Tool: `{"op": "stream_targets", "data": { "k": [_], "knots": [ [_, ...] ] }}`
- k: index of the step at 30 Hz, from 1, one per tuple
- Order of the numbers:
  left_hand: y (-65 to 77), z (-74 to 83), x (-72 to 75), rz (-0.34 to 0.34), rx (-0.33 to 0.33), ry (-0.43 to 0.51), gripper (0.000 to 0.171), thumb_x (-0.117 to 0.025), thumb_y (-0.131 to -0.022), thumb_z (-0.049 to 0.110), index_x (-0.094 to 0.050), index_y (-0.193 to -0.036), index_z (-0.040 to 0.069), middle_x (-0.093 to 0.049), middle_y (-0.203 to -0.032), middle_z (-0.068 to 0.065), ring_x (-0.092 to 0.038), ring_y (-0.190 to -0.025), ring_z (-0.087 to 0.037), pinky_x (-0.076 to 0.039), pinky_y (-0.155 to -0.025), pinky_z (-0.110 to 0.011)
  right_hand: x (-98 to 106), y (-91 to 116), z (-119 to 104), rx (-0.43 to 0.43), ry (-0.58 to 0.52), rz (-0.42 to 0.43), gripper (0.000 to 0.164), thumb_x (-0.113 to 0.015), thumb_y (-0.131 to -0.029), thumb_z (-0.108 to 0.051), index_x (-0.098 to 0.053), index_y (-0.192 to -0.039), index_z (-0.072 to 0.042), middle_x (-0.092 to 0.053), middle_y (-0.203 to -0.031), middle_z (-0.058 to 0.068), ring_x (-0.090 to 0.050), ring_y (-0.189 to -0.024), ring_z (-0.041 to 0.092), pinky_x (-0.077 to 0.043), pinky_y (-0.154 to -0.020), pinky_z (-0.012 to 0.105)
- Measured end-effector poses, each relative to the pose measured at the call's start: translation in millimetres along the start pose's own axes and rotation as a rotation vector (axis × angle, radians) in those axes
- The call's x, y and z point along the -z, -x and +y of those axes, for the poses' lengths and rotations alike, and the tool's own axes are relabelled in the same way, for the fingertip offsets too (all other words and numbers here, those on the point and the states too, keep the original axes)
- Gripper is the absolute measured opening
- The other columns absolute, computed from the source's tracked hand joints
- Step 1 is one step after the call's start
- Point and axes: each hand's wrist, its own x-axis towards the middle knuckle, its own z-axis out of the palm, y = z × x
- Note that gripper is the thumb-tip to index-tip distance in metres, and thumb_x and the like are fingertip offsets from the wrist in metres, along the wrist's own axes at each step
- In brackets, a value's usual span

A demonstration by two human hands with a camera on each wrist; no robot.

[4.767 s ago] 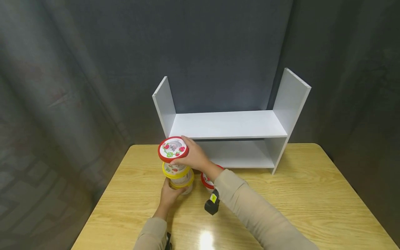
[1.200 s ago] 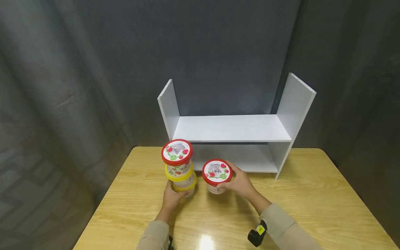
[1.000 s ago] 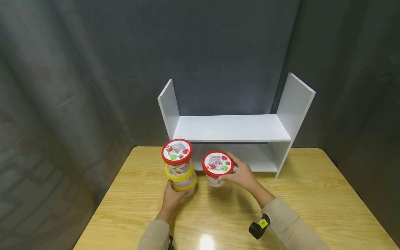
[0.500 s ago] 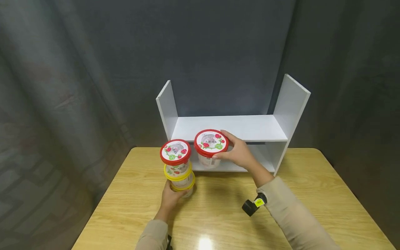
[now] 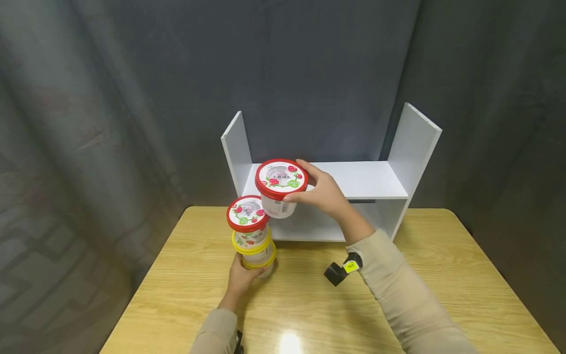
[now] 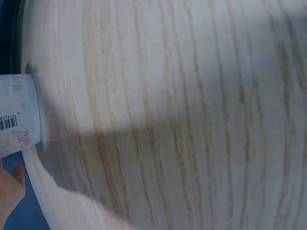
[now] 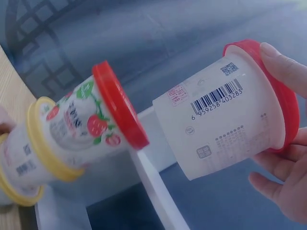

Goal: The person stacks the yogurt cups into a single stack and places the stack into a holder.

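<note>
My right hand (image 5: 325,194) grips a white plastic tub (image 7: 216,115) by its red lid (image 5: 281,178), thumb and fingers round the rim. The tub hangs in the air, up and right of a stack, and its base overlaps the stack's top lid in the head view. That stack is a red-lidded tub (image 5: 247,214) on two yellow-lidded tubs (image 5: 258,255), standing on the table. Low on the stack, my left hand (image 5: 240,278) holds the bottom tub between thumb and fingers. In the left wrist view only part of a tub (image 6: 17,112) and a hand (image 6: 9,191) show.
A white two-level shelf (image 5: 367,177) with upright side panels stands at the back of the wooden table (image 5: 398,300), just behind the stack. Dark grey curtains (image 5: 327,73) hang behind and beside the table. The right wrist carries a black camera (image 5: 338,273).
My right hand has let go of the stack's top tub, taken hold of the other red-lidded tub on the table, and lifted it up and left. My left hand has stayed at the stack.
</note>
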Motion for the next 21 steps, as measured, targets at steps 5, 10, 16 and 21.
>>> {"op": "stream_targets", "data": {
  "k": [5, 10, 16, 21],
  "knots": [
    [-3.2, -8.1, -0.5, -0.003, -0.004, 0.004, 0.077, -0.078, -0.06, 0.01, -0.035, -0.123, 0.003, -0.046, -0.116, -0.015, -0.042, -0.107, -0.031, -0.032, -0.093, -0.044, -11.7, -10.2, -8.1, -0.016, -0.02, -0.015, 0.09, -0.078, -0.06, -0.029, -0.029, -0.134, -0.012, -0.043, -0.125, 0.002, -0.041, -0.111, 0.014, -0.042, -0.085, 0.031],
    [3.1, 6.7, 0.4, -0.004, -0.014, 0.037, 0.073, -0.076, -0.059, 0.002, -0.036, -0.12, -0.001, -0.047, -0.113, -0.019, -0.042, -0.106, -0.035, -0.031, -0.093, -0.046, -26.7, -20.0, -13.7, -0.023, 0.0, -0.029, 0.089, -0.077, -0.062, -0.029, -0.028, -0.135, -0.012, -0.043, -0.126, 0.003, -0.041, -0.111, 0.014, -0.041, -0.086, 0.03],
    [6.1, 12.7, 0.0, -0.001, -0.017, 0.032, 0.072, -0.076, -0.06, 0.001, -0.036, -0.12, -0.002, -0.047, -0.113, -0.02, -0.042, -0.105, -0.036, -0.031, -0.093, -0.046, -43.8, -27.3, -14.1, -0.041, 0.003, -0.052, 0.092, -0.077, -0.061, -0.03, -0.027, -0.135, -0.011, -0.041, -0.128, 0.003, -0.04, -0.112, 0.014, -0.04, -0.087, 0.031],
    [1.7, -3.0, -0.3, 0.005, -0.012, 0.008, 0.075, -0.078, -0.059, 0.007, -0.036, -0.121, 0.001, -0.047, -0.114, -0.016, -0.043, -0.106, -0.032, -0.032, -0.093, -0.043, -52.7, -29.4, -12.0, -0.041, 0.022, -0.054, 0.092, -0.078, -0.06, -0.031, -0.028, -0.135, -0.01, -0.04, -0.129, 0.003, -0.039, -0.112, 0.013, -0.039, -0.089, 0.032]
  ]
}}
